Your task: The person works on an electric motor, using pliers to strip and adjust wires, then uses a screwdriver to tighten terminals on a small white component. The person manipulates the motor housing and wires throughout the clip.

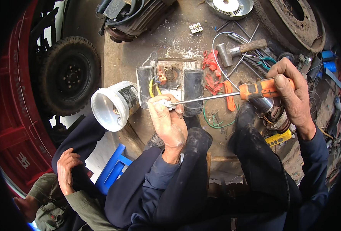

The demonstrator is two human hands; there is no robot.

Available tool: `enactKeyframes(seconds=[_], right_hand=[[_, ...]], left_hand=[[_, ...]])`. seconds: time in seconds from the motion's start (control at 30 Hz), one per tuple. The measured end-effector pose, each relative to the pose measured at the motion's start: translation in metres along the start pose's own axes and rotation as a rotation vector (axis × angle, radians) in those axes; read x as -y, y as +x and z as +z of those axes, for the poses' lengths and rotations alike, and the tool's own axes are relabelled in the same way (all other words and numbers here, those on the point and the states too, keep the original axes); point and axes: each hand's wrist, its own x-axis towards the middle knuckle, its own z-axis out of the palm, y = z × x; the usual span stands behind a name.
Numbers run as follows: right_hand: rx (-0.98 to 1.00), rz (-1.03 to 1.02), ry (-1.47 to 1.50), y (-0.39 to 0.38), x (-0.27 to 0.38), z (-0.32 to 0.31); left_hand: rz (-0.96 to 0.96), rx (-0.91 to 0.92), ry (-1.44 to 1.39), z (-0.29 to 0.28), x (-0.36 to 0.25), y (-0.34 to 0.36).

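Note:
My left hand (pixel 169 127) pinches a small white connector block (pixel 166 103) between thumb and fingers, which partly cover it. My right hand (pixel 293 96) is closed round the orange and black handle of a long screwdriver (pixel 212 97). Its shaft points left, and the tip meets the block at my left fingertips. Just beyond my left hand is an opened electrical housing (pixel 173 62) with a dark cylinder (pixel 193 82) on either side. A yellow-green wire (pixel 152 87) and an orange connector (pixel 161 76) show in it.
Left of the housing stands a white plastic bucket (pixel 121 101). Farther off lie a motor (pixel 139 19) and a loose white terminal block (pixel 196 28). A hammer (pixel 239 50), red scraps (pixel 213 82) and an orange cutter (pixel 229 95) are rightward. Another person's hand (pixel 66 169) rests lower left.

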Motion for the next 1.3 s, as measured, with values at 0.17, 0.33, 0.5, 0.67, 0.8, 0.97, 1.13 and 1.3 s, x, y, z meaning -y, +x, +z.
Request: enactKeyframes(seconds=[0.17,0.33,0.5,0.67,0.8,0.97,1.13,1.3], right_hand=[[0.009,-0.277,-0.104,0.005,-0.009,0.003],[-0.064,-0.104,-0.021,0.001,-0.010,0.007],[0.003,-0.001,-0.063,-0.001,-0.009,0.005],[-0.130,-0.276,-0.142,-0.004,-0.011,0.004],[-0.131,-0.152,-0.003,-0.002,-0.008,0.006],[-0.111,-0.333,-0.099,-0.001,0.002,0.009],[-0.134,-0.115,-0.116,-0.003,0.003,0.006],[-0.060,-0.235,-0.012,0.001,-0.001,0.002]], left_hand=[[0.009,0.014,-0.028,-0.002,0.000,0.000],[0.018,-0.036,0.012,0.003,-0.002,0.001],[0.008,-0.004,0.005,0.001,-0.002,0.004],[-0.094,-0.025,-0.068,0.000,0.002,-0.002],[-0.121,-0.017,-0.105,0.001,0.002,0.001],[-0.141,-0.014,-0.124,0.002,0.002,0.001],[-0.161,-0.011,-0.115,0.001,0.004,-0.002],[-0.241,-0.021,-0.221,0.000,0.003,0.004]])
